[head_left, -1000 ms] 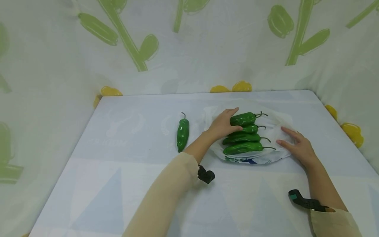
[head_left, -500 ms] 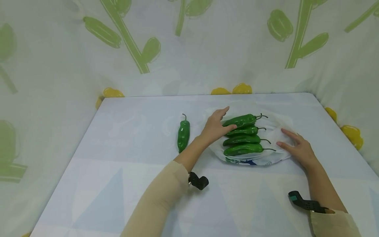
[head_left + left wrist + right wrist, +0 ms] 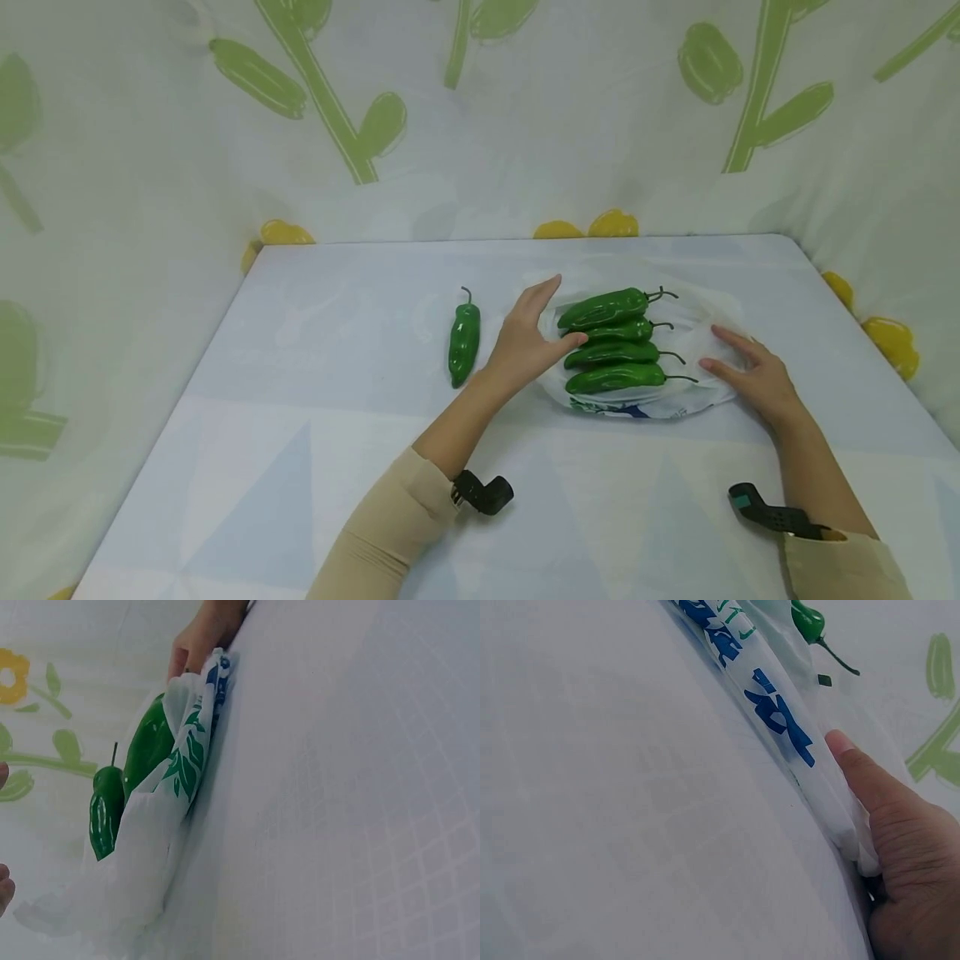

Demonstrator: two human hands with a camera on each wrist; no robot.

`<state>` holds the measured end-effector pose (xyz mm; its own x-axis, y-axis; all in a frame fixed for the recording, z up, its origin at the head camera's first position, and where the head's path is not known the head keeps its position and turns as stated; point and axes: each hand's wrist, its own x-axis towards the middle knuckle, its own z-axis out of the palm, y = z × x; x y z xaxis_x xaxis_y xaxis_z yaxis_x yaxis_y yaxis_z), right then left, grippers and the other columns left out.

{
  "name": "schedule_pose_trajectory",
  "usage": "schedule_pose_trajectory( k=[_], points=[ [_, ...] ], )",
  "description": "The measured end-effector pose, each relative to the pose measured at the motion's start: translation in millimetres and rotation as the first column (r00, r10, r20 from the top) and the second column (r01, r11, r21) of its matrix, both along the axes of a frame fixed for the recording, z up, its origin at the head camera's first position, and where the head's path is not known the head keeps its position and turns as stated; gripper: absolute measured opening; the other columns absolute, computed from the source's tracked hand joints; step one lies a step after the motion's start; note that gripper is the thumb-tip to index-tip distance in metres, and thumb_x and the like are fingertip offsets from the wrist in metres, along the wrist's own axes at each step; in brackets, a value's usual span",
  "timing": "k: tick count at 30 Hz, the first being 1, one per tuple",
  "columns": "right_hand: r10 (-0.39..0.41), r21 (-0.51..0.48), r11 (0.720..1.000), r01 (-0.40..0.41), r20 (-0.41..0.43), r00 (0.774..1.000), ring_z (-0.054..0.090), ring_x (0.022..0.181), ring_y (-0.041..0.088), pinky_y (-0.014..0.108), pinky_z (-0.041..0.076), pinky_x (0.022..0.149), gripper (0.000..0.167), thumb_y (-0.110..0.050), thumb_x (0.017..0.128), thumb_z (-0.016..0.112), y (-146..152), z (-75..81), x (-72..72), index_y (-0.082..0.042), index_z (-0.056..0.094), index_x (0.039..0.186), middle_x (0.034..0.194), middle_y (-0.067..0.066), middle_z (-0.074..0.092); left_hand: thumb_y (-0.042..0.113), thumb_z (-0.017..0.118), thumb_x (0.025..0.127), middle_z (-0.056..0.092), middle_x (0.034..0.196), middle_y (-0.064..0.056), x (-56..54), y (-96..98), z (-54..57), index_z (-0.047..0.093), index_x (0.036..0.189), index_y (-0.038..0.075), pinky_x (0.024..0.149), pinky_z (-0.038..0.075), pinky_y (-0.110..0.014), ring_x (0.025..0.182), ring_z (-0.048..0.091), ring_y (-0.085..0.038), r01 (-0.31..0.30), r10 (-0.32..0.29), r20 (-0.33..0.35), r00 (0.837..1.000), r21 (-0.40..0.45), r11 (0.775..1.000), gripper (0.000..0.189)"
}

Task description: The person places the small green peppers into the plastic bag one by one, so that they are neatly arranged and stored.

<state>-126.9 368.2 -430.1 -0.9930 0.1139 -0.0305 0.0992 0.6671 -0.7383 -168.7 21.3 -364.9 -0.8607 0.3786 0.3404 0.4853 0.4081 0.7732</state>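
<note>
Several long green chili peppers [image 3: 615, 377] lie in a stacked row on a white plastic bag [image 3: 701, 312], stems toward the right. My left hand [image 3: 523, 343] is at the bag's left side with thumb and fingers spread apart and nothing held; its thumb tip overlaps the pepper ends in the head view. At the bag's right side, my right hand [image 3: 761, 379] rests on the plastic with fingers and thumb apart. The right wrist view shows that thumb [image 3: 870, 776] along the bag's printed edge [image 3: 780, 720]. One more green chili pepper [image 3: 464, 342] lies by itself left of the bag.
The table [image 3: 300, 350] has a pale cloth with blue triangles. A curtain [image 3: 540, 125] with green and yellow plant prints hangs behind it and along both sides. Black wrist cameras [image 3: 483, 493] sit at both wrists.
My left hand has drawn back to the left, off the pepper row it was over, and the back pepper shows more fully and slightly shifted left. My right hand has stayed in place.
</note>
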Motion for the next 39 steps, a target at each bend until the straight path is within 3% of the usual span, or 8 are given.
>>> schedule_pose_trajectory(
  k=[6,14,20,29,39],
  points=[
    [0.005,-0.004,1.000,-0.005,-0.017,1.000,0.005,0.141,0.048,0.069,0.006,0.106,0.074,-0.041,0.088,0.065,-1.3,-0.2,-1.4,-0.008,0.033,0.146,0.154,0.024,0.017,0.030,0.076,0.080,0.037,0.147,-0.009,6.9,-15.6,0.0,0.032,0.147,0.010,0.107,0.036,-0.038,0.137,0.035,-0.023,-0.045,0.044,0.022,0.999,0.030,0.999,0.083],
    [0.007,-0.026,1.000,-0.007,-0.010,1.000,0.004,0.141,0.047,0.069,0.007,0.106,0.075,-0.041,0.088,0.065,-3.9,-2.0,-2.4,-0.009,0.033,0.147,0.155,0.022,0.017,0.029,0.077,0.079,0.034,0.149,-0.005,18.1,-35.4,-2.7,0.029,0.149,0.015,0.107,0.036,-0.044,0.137,0.035,-0.021,-0.131,0.115,0.181,0.977,0.080,0.988,0.087],
    [0.005,0.004,1.000,-0.005,-0.028,1.000,0.007,0.140,0.049,0.069,0.008,0.106,0.073,-0.041,0.088,0.065,-0.5,-2.8,-1.2,-0.008,0.034,0.146,0.153,0.024,0.020,0.023,0.078,0.079,0.032,0.150,-0.008,18.2,-46.5,-13.3,0.029,0.149,0.012,0.109,0.032,-0.045,0.139,0.031,-0.025,-0.209,0.195,0.132,0.972,0.107,0.972,0.086],
    [0.013,-0.002,1.000,-0.013,-0.039,0.999,0.008,0.139,0.050,0.069,0.009,0.106,0.073,-0.039,0.088,0.066,4.2,-2.6,2.1,-0.007,0.034,0.146,0.153,0.025,0.020,0.020,0.080,0.076,0.032,0.147,-0.018,9.6,-55.7,-32.4,0.028,0.147,0.003,0.110,0.031,-0.045,0.137,0.031,-0.032,-0.297,0.299,-0.001,0.954,0.102,0.949,0.090],
    [-0.011,-0.043,0.999,0.010,-0.032,0.999,0.006,0.141,0.047,0.068,0.007,0.107,0.073,-0.042,0.087,0.066,3.4,-5.4,-1.4,-0.009,0.035,0.145,0.154,0.023,0.019,0.018,0.081,0.074,0.029,0.150,-0.015,-2.2,-60.6,-49.5,0.028,0.148,0.007,0.107,0.030,-0.055,0.136,0.031,-0.037,-0.383,0.380,0.085,0.921,0.021,0.923,0.092]
  ],
)
